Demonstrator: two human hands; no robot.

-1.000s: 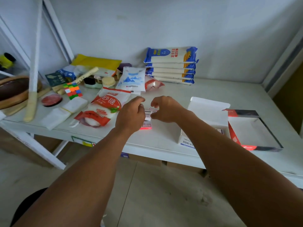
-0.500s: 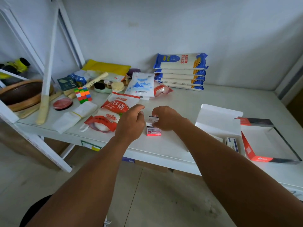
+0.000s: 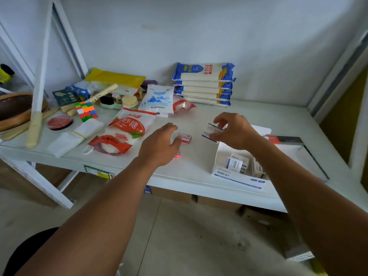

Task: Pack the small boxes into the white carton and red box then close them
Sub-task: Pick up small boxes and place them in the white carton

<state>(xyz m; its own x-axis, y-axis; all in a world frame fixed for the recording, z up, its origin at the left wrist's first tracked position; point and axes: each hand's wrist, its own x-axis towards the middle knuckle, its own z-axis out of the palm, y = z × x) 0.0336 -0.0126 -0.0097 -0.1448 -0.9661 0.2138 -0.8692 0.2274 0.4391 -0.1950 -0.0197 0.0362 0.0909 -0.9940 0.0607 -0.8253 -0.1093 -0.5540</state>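
While the sugar bag (image 3: 130,126) reads 砂糖, right hand (image 3: 234,131) pinches two small white boxes (image 3: 213,131) over the white carton (image 3: 237,176); left hand (image 3: 159,145), fingers loose, touches a red box (image 3: 185,138).

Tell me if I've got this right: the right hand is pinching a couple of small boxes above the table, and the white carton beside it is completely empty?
Not quite. The head view shows the right hand pinching small boxes above the table, but the white carton is not empty: several small boxes already sit inside it.

White shelf (image 3: 199,172), pale wall (image 3: 199,32)
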